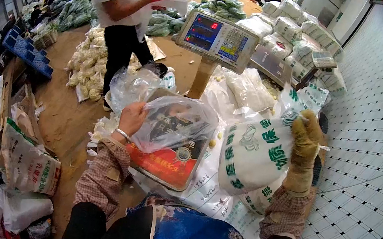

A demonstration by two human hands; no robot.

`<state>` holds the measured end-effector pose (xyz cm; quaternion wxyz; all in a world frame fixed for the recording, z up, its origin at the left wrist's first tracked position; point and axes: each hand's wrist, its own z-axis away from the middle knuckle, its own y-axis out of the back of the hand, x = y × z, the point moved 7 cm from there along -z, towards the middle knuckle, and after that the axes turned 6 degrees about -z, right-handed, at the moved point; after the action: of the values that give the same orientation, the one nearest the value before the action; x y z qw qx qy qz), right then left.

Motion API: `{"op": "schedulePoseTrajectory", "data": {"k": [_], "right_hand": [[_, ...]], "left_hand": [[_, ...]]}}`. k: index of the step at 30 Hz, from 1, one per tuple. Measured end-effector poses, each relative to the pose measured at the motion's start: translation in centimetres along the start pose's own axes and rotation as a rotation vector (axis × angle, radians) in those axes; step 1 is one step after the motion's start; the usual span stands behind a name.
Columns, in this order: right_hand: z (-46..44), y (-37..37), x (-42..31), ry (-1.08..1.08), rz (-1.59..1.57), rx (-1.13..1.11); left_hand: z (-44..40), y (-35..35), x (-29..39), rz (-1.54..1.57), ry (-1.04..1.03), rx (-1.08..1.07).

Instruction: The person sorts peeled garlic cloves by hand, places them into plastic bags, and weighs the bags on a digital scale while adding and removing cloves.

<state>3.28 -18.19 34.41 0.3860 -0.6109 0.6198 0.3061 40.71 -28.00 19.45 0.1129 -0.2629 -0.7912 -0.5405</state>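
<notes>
Sack (257,155) clenched at neck by right hand (307,138), presumably for closure; left hand (132,119) pinches bag (176,122) near scale's (163,169) left edge.

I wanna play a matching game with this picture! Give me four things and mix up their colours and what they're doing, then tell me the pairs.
Things:
1. camera wearer's left hand
2. scale screen
3. apron
4. camera wearer's right hand

Matches:
A. gloved, holding a white bag
B. mostly blue
C. bare, holding a clear bag
D. showing a red 0

Pairs: 1-C, 2-D, 3-B, 4-A
</notes>
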Motion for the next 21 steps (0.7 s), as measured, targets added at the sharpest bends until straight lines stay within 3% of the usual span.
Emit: {"op": "schedulePoseTrajectory", "data": {"k": [1,3,5,6,8,9,11,12,14,16,17,18,19,21], "right_hand": [[0.2,-1.2,-1.6,0.035,-0.040,0.063],[-0.9,-3.9,-2.7,0.126,-0.081,-0.136],[-2.0,-7.4,-1.5,0.194,0.100,-0.420],[-2.0,-10.0,-1.0,0.361,0.376,-0.490],[-1.3,-15.1,1.0,0.425,0.654,-0.570],[-1.0,-16.6,3.2,0.447,0.435,-0.587],[0.0,-19.6,8.7,0.457,0.507,-0.624],[0.3,-19.0,9.5,0.260,0.214,-0.447],[-0.5,-19.8,13.1,0.327,0.325,-0.398],[-0.9,-21.3,14.8,0.297,0.383,-0.425],[0.1,-23.2,17.0,0.372,0.563,-0.442],[1.1,-24.3,18.2,0.444,0.743,-0.459],[1.7,-24.4,18.1,0.442,0.746,-0.455],[1.9,-24.3,17.3,0.417,0.582,-0.401]], "left_hand": [[0.0,-0.2,-0.1,-0.002,0.000,-0.004],[-0.3,-1.2,-0.4,0.098,-0.007,-0.051],[-0.8,-2.9,-1.8,-0.038,-0.033,-0.118],[-1.1,-4.2,-2.6,-0.176,-0.060,-0.178],[-1.4,-5.6,-3.4,-0.190,-0.121,-0.261],[-1.6,-6.2,-4.2,-0.027,-0.110,-0.294],[-1.1,-7.5,-5.8,0.537,0.038,-0.418],[-0.7,-8.5,-6.4,0.836,0.153,-0.484],[0.3,-10.5,-8.1,1.309,0.396,-0.590],[1.3,-12.5,-10.4,1.547,0.585,-0.677],[1.7,-12.8,-11.2,1.592,0.639,-0.724],[1.7,-10.1,-8.5,1.441,0.470,-0.609],[2.0,-8.2,-5.3,1.439,0.468,-0.616],[0.7,-3.4,-0.7,0.885,0.024,-0.383]]}}
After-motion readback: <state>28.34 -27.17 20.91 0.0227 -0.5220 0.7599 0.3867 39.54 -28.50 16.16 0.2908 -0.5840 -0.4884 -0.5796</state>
